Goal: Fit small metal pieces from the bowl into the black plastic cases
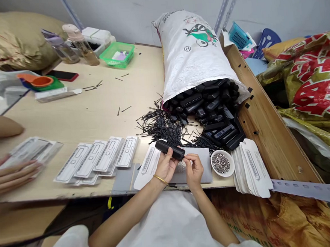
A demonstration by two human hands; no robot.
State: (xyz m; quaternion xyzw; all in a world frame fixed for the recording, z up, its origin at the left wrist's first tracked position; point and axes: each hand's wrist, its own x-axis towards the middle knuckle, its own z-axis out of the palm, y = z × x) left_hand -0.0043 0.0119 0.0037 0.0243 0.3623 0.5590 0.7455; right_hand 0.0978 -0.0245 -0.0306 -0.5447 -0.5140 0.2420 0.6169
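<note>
My left hand [168, 166] is wrapped around a long black plastic case [170, 149], holding it tilted above the table edge. At the case's right end, my right hand [193, 170] is closed in a pinch; what its fingertips hold is too small to make out. Beneath my hands lie a grey sheet [204, 162] and a white printed card [147, 170]. Just right of them stands a white bowl [223, 174] of small metal pieces [221, 163]. Behind is a pile of thin black sticks [162, 125], beside many black cases [219, 129] spilling from a white sack [188, 54].
Stacked printed cards [251, 168] lie by the wooden side board [278, 130]. Printed packages [107, 154] line the front left, where a co-worker's hand [13, 175] rests on others. Farther back are a green basket [117, 55], bottles [82, 48] and a phone [62, 75].
</note>
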